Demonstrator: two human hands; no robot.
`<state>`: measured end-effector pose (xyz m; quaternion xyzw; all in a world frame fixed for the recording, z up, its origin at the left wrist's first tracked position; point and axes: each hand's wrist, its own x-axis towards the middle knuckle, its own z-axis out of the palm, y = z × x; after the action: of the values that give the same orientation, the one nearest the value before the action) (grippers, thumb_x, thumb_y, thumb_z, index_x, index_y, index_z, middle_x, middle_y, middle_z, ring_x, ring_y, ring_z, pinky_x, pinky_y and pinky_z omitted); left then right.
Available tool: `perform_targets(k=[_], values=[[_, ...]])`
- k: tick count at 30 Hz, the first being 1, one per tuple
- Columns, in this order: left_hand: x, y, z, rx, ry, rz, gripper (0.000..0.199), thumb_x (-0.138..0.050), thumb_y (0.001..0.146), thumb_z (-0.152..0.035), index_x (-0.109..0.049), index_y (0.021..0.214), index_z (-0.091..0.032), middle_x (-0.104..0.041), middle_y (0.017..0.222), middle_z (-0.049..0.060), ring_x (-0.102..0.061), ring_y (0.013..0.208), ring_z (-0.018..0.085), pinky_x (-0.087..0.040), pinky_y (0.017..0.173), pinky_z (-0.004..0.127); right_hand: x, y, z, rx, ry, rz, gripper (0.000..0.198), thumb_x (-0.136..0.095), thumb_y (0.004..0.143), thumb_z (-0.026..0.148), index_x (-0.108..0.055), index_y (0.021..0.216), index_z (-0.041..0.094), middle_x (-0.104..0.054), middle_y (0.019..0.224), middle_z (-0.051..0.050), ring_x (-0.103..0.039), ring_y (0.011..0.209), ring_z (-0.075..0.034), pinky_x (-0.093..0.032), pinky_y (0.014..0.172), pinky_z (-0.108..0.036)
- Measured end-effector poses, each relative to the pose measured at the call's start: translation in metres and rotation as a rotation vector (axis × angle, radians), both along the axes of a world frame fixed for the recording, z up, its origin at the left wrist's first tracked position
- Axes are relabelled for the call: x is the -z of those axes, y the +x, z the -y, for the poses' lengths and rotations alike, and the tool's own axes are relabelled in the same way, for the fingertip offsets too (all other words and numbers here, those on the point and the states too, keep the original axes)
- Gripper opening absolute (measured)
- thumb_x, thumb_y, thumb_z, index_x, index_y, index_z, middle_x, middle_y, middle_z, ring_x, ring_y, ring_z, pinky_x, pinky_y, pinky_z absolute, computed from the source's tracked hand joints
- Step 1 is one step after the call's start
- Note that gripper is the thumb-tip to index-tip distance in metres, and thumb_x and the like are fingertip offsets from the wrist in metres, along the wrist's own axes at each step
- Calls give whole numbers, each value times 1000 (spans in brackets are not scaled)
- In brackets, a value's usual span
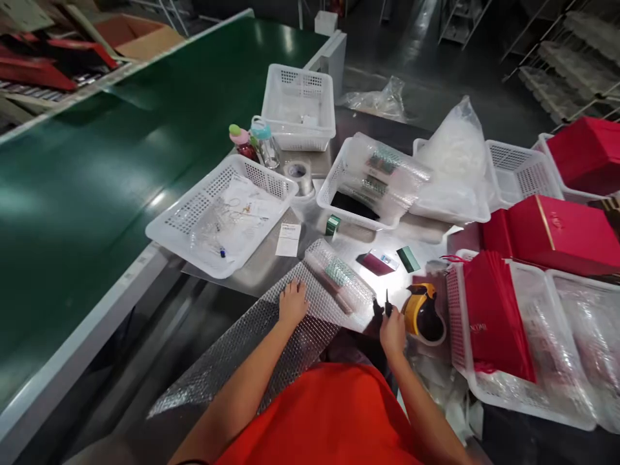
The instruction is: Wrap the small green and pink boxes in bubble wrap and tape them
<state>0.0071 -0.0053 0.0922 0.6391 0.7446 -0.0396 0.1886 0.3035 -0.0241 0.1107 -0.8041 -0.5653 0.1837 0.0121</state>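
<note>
My left hand (292, 303) lies with its fingers spread on a long sheet of bubble wrap (261, 332) that hangs over the table's front edge. Just beyond it, a bubble-wrapped bundle (339, 276) with green and pink showing through rests on the table (358, 242). Closed round a pair of black scissors (387, 306), my right hand (392, 330) sits near the bundle's right end. The blades point up and away from me. Right of this hand stands a yellow and black tape dispenser (423, 312).
A white basket (159, 227) with papers and small items stands left, beside a green conveyor belt (140, 110). Another basket (334, 169) holds wrapped bundles. Bottles (265, 145), a tape roll (299, 174) and small cards lie behind. Red bags (494, 316) and red boxes (566, 232) crowd the right.
</note>
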Motion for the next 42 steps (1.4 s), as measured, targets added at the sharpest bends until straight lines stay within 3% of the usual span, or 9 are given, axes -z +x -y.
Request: perform_targets(k=[4,8,13,24,29,34,37,39,42], values=[[2,-12,0,-25,-2,14,70,-66,86,-28,-43,149,-10,-36,162,23,-42,142,38,-40,113,51,-22,-7,19,-125,221,-192,53,-20,101,26,-39,149,13,-55,132,-23,-59,123,-31,-50,102,-45],[4,-18,3,-47,-3,46,73,-67,86,-31,-40,151,-11,-34,164,20,-39,145,37,-39,113,51,-26,-86,-1,-486,-19,-213,58,-22,100,20,-32,158,21,-60,128,-16,-65,107,-28,-56,88,-42],[4,-24,2,-71,-12,90,80,-70,81,-24,-38,152,-9,-30,166,20,-37,146,36,-38,115,51,-8,-185,-50,-726,-132,-34,67,-42,95,10,-37,156,35,-62,122,-12,-66,106,-26,-55,83,-33],[2,-28,0,-100,-73,88,89,-69,77,-15,-31,157,-9,-26,168,14,-33,149,32,-34,119,46,5,-221,-77,-777,-201,67,62,-39,100,16,-32,158,37,-58,125,-15,-63,110,-26,-53,83,-33],[1,-29,1,-82,-72,67,83,-70,84,-31,-33,156,-10,-26,168,13,-35,148,32,-36,117,47,0,-172,-47,-814,-253,135,64,-37,100,14,-28,160,36,-58,126,-15,-64,108,-25,-55,83,-33],[3,-29,5,-69,-63,53,82,-71,86,-39,-36,156,-14,-26,168,14,-37,146,33,-38,115,48,-13,-18,49,-709,-344,172,77,-43,88,0,-39,156,35,-66,118,-12,-68,99,-24,-56,81,-31],[5,-28,5,-69,-55,41,80,-69,87,-37,-36,156,-16,-28,168,14,-38,146,34,-38,115,49,-23,46,88,-495,-310,203,77,-35,86,-1,-45,153,34,-66,118,-13,-70,93,-26,-59,74,-34],[6,-26,4,-66,-53,28,80,-68,87,-36,-35,156,-13,-27,168,15,-37,146,35,-37,116,49,-24,49,84,-343,-217,191,77,-32,85,-2,-43,155,28,-65,121,-16,-70,98,-27,-59,79,-35],[7,-25,6,-53,-49,11,81,-67,87,-37,-35,156,-10,-27,168,17,-36,146,37,-37,116,51,-14,14,43,-168,-96,178,79,-34,81,-4,-34,159,12,-62,120,-22,-68,106,-28,-55,89,-36]])
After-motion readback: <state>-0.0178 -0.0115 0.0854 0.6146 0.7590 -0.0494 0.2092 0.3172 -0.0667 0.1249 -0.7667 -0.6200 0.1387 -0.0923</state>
